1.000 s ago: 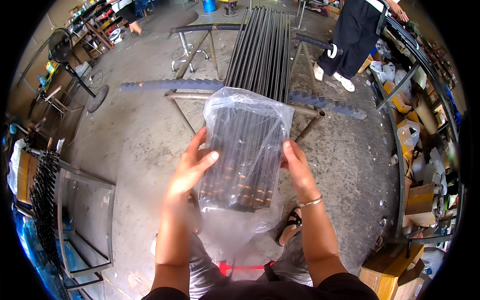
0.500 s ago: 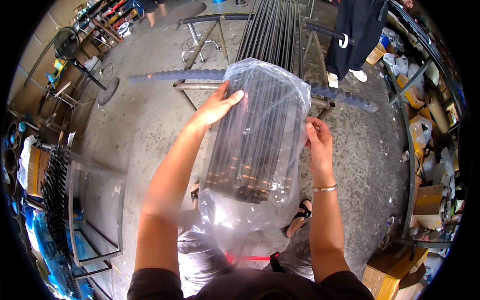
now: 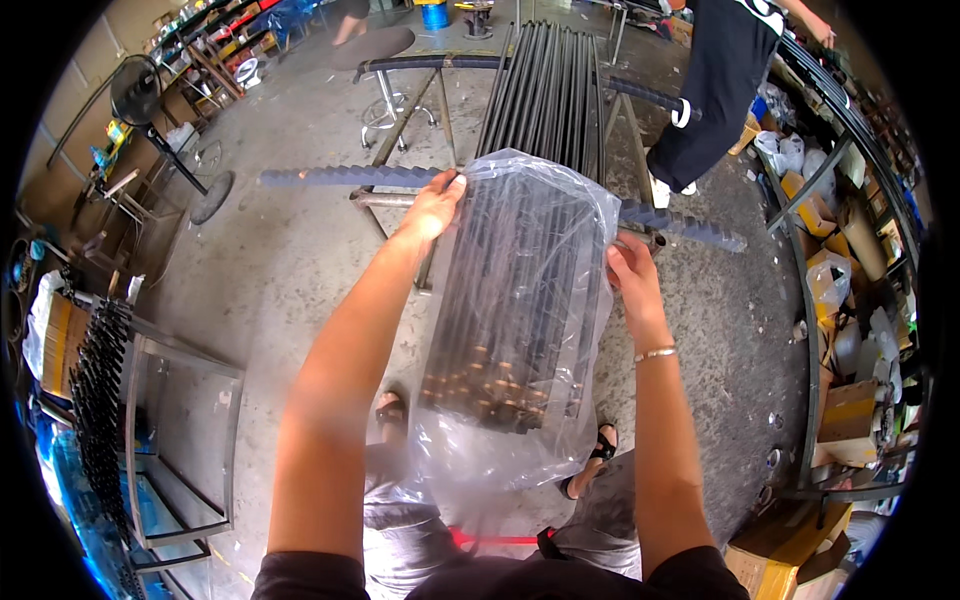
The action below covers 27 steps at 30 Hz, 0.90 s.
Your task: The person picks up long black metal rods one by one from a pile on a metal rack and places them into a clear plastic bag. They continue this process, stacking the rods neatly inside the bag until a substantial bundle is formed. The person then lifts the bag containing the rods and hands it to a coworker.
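A clear plastic bag (image 3: 520,290) covers the near ends of a bundle of long black rods (image 3: 550,95). Copper-coloured bands show on the rod ends inside it, and its slack closed end droops toward my legs. My left hand (image 3: 437,207) pinches the bag's far rim at the left corner, thumb on top. On the right side, my right hand (image 3: 632,268) grips the bag's edge between thumb and fingers. The rods rest across a metal stand with a padded, ridged grey bar (image 3: 685,222), and run away from me beyond the bag's mouth.
A person in black trousers (image 3: 715,90) stands at the far right. A round stool (image 3: 385,45) is at the back left, with a standing fan (image 3: 150,100) farther left. Cardboard boxes (image 3: 850,425) line the right-hand shelving. At the left is a metal frame (image 3: 235,440).
The bag's rim and both my hands sit slightly lower in the view, which has tilted up a little. My left fingers have closed in at the rim's corner. The person at the right has shifted stance.
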Each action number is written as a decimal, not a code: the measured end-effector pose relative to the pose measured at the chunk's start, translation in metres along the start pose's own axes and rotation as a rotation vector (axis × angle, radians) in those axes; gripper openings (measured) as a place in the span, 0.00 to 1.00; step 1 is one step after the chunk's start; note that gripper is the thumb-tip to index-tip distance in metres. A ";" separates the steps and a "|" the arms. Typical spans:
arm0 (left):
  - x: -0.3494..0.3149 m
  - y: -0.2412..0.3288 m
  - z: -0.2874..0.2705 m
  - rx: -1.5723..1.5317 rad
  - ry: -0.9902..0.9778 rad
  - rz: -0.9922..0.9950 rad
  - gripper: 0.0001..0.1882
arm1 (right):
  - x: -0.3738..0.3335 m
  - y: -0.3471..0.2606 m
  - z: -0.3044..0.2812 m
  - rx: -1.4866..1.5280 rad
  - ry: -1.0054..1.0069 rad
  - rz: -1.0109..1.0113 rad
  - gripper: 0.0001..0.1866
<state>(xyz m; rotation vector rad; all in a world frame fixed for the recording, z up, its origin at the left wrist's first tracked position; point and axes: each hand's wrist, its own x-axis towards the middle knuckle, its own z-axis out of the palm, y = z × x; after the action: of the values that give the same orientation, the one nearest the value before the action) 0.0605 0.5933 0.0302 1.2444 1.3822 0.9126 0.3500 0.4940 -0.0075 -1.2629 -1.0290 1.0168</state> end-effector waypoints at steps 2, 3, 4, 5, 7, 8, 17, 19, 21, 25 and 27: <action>0.011 -0.010 -0.006 -0.002 0.028 0.044 0.29 | 0.019 -0.007 0.004 -0.059 -0.075 0.009 0.16; 0.026 -0.025 -0.010 0.036 0.066 0.100 0.26 | 0.034 -0.007 -0.002 -0.083 -0.122 0.016 0.13; 0.039 -0.031 -0.009 0.074 0.090 0.158 0.23 | 0.047 -0.009 -0.007 -0.113 -0.155 0.022 0.11; 0.041 -0.027 -0.009 0.150 0.119 0.202 0.20 | 0.053 -0.020 -0.006 -0.144 -0.124 -0.037 0.06; 0.041 -0.016 -0.005 0.299 0.168 0.285 0.14 | 0.061 -0.038 0.002 -0.036 -0.131 -0.102 0.05; 0.036 -0.004 -0.002 0.300 0.198 0.277 0.10 | 0.059 -0.038 0.008 -0.105 -0.168 -0.180 0.05; 0.090 0.039 -0.005 0.525 0.455 0.361 0.07 | 0.096 -0.042 0.011 -0.274 -0.133 -0.441 0.03; 0.096 0.036 -0.007 0.644 0.466 0.400 0.08 | 0.118 -0.051 0.019 -0.359 -0.032 -0.411 0.05; 0.100 0.036 -0.006 0.690 0.459 0.398 0.08 | 0.144 -0.047 0.019 -0.516 0.081 -0.458 0.07; 0.101 0.024 -0.006 0.529 0.413 0.329 0.08 | 0.177 -0.027 0.019 -0.786 0.200 -0.486 0.08; 0.107 -0.004 -0.029 0.291 0.428 0.338 0.10 | 0.175 -0.031 0.040 -0.877 0.177 -0.473 0.08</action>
<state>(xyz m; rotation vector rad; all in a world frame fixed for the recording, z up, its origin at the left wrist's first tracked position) 0.0368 0.7004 0.0118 1.6005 1.7147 1.3008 0.3539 0.6722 0.0312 -1.6348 -1.6099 0.0486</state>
